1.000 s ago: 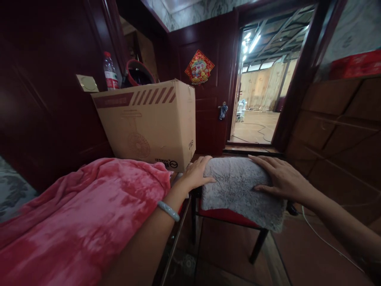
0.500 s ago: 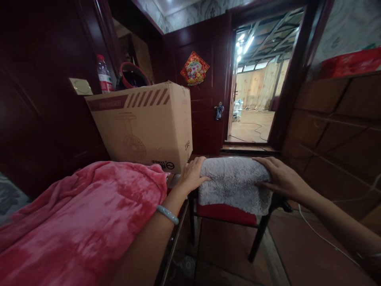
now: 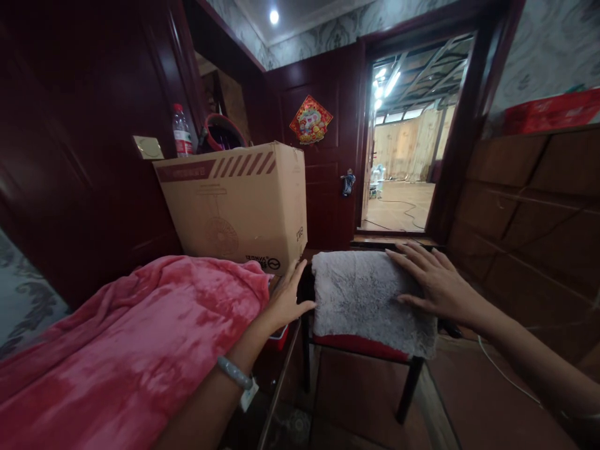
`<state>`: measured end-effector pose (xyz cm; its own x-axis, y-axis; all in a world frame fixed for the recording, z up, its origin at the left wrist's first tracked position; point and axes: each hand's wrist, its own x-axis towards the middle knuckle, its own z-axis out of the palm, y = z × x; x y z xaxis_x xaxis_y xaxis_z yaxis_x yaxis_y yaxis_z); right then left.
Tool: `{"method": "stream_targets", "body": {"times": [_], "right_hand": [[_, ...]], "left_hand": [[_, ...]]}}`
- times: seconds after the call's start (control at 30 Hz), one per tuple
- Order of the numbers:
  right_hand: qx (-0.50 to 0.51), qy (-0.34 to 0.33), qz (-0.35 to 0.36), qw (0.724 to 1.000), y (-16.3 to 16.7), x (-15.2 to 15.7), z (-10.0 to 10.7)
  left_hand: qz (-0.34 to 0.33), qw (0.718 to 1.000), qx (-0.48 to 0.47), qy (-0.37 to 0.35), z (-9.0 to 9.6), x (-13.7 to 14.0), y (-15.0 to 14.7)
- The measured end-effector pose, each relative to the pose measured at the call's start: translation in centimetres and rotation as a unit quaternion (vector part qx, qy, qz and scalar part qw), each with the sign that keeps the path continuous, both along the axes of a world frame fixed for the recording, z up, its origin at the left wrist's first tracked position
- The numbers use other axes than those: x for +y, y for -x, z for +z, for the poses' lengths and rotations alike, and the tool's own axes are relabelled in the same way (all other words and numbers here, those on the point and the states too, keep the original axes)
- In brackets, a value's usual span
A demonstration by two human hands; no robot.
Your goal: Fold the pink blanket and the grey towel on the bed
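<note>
A grey fluffy cloth [image 3: 360, 300] hangs over the backrest of a chair with dark legs and a red seat [image 3: 360, 347]. At the cloth's left edge is my left hand [image 3: 288, 300], its fingers apart and the thumb tip near the cloth; whether it touches I cannot tell. My right hand [image 3: 434, 281] is over the cloth's right side with fingers spread, holding nothing. The left wrist wears a grey-green bangle [image 3: 234, 373]. The top of the chair back is hidden beneath the cloth.
A pink plush blanket [image 3: 154, 350] spreads on the left. Behind it stands a large cardboard box [image 3: 234, 212], with a plastic bottle [image 3: 182, 132] beyond. Stacked cartons [image 3: 506, 162] line the right side. A white cable [image 3: 509, 370] crosses the floor. The doorway [image 3: 403, 150] stands open ahead.
Both hands have let go of the cloth's top corners and opened; the left has moved off to the left side. The cloth hangs a little lower and wider. The view has tilted slightly up.
</note>
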<state>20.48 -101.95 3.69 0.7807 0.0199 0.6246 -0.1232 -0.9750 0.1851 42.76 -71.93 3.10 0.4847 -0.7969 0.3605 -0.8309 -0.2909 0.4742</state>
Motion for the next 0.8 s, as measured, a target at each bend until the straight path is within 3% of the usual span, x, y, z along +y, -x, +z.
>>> {"method": "stream_targets", "body": {"times": [0.17, 0.33, 0.53, 0.67, 0.8], "right_hand": [[-0.013, 0.023, 0.026, 0.999, -2.9, 3.9, 1.0], [-0.006, 0.020, 0.057, 0.998, -5.3, 6.8, -0.1], [-0.023, -0.058, 0.185, 0.981, -6.6, 15.7, -5.1], [0.029, -0.127, 0.324, 0.937, -9.4, 22.9, -9.9], [0.066, -0.165, 0.426, 0.887, -13.4, 30.2, -13.4]], "left_hand": [[0.036, 0.999, 0.007, -0.007, -1.1, 6.0, -0.8], [0.149, 0.988, -0.001, 0.033, -2.9, 15.0, -2.1], [0.330, 0.941, -0.045, 0.067, -5.4, 29.3, -2.0], [0.457, 0.888, -0.047, -0.031, -5.8, 37.4, 2.4], [0.554, 0.817, -0.008, -0.161, -5.7, 43.2, 8.1]]}}
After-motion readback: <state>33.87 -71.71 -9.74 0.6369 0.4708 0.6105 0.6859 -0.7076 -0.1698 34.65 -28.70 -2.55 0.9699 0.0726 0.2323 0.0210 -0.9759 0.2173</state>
